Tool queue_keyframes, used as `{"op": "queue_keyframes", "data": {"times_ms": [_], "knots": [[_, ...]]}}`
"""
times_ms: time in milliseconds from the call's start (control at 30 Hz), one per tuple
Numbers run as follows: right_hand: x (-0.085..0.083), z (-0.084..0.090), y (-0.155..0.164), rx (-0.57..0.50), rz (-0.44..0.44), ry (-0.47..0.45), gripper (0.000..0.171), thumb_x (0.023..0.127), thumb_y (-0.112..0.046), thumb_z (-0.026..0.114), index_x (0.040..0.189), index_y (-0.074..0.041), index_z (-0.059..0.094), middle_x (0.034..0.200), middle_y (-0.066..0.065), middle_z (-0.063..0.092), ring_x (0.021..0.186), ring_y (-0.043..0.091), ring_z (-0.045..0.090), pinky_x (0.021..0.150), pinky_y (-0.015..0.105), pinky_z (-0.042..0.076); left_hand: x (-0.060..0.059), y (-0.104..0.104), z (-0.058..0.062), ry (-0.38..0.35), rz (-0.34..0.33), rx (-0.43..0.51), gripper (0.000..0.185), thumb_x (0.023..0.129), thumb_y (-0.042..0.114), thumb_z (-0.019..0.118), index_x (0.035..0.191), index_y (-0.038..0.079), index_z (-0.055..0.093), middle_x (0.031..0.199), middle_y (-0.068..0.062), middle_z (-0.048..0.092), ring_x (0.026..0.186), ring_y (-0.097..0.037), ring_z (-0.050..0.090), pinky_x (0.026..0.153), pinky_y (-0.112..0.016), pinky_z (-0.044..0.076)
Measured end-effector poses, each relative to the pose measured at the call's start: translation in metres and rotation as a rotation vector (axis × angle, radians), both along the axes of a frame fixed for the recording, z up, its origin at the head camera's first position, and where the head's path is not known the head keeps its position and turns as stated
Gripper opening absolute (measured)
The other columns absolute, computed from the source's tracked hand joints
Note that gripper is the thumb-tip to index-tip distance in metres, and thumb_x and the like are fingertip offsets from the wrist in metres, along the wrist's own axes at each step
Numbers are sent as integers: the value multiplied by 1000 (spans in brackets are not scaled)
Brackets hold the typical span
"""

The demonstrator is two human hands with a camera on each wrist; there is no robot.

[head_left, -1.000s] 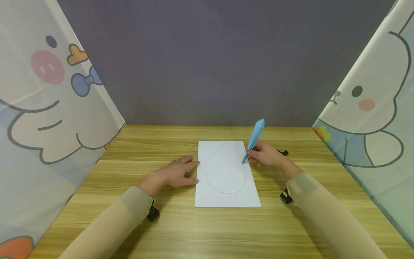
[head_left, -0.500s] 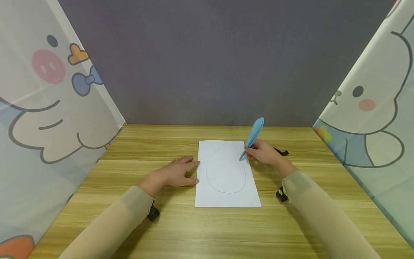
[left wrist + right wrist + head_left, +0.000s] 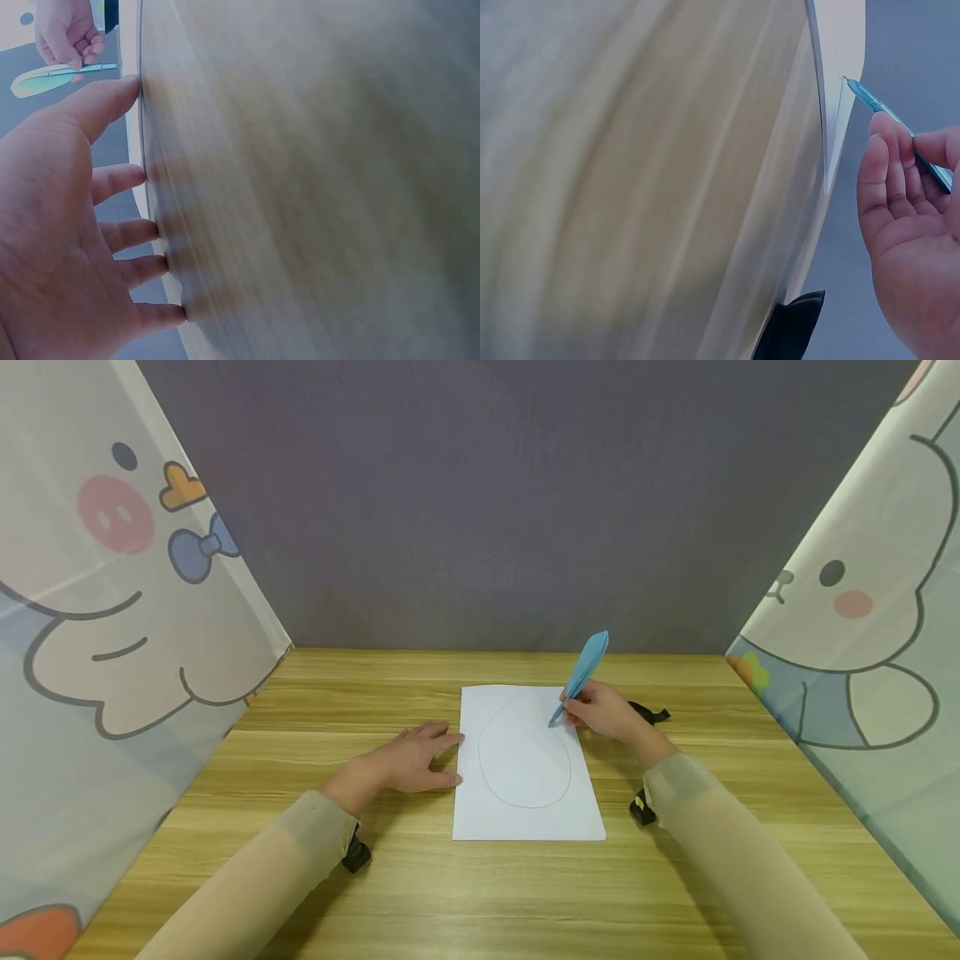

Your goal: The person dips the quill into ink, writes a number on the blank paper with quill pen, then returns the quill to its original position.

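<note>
A white sheet of paper (image 3: 487,823) lies on the wooden table, bearing a thin dark egg-shaped line. My right hand (image 3: 604,710) pinches a blue feather-shaped pen (image 3: 588,662) between thumb and fingers over the paper's upper right part. The pen's tip meets the line's right-hand end; in the right wrist view the pen (image 3: 867,96) slants with its point at the sheet. My left hand (image 3: 411,762) rests at the paper's left edge, thumb and index fingertips on it. Seen in the left wrist view, the left hand (image 3: 52,240) has its fingers spread, tips down at the surface.
A black item (image 3: 651,714) lies on the table (image 3: 480,902) behind the right wrist. Dark wrist mounts (image 3: 356,853) hang under both sleeves. A grey panel (image 3: 480,510) stands behind the table, and cartoon-printed cloths (image 3: 127,652) flank it.
The right hand and pen have moved up and to the left across the paper, and the drawn line has grown behind the tip. The left hand has stayed in place.
</note>
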State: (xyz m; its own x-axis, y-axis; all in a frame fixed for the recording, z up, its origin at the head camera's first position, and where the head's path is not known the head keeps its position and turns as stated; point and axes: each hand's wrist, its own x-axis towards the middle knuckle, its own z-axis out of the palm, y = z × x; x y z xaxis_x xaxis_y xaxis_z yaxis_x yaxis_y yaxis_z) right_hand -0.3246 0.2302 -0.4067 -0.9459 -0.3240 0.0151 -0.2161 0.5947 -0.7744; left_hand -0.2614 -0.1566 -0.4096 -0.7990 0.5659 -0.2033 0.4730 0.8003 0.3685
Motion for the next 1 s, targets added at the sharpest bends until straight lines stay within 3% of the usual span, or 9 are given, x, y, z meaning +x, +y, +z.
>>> {"op": "queue_keyframes", "data": {"times_ms": [267,1000], "knots": [[-1,0,-7,14,1,31,34,115,-19,55,134,6,69,111,20,77,95,26,73,85,39,63,0,-1,0,-2,4,-8,80,107,56,66,173,20,38,182,-21,23,168,-49,21,135,-71,19],[-11,-5,-32,-66,22,-8,33,115,-17,57,134,8,67,112,22,77,98,26,75,91,40,66,-1,-1,-2,8,13,-12,80,106,56,66,172,20,39,182,-20,24,168,-49,21,135,-71,19]]}}
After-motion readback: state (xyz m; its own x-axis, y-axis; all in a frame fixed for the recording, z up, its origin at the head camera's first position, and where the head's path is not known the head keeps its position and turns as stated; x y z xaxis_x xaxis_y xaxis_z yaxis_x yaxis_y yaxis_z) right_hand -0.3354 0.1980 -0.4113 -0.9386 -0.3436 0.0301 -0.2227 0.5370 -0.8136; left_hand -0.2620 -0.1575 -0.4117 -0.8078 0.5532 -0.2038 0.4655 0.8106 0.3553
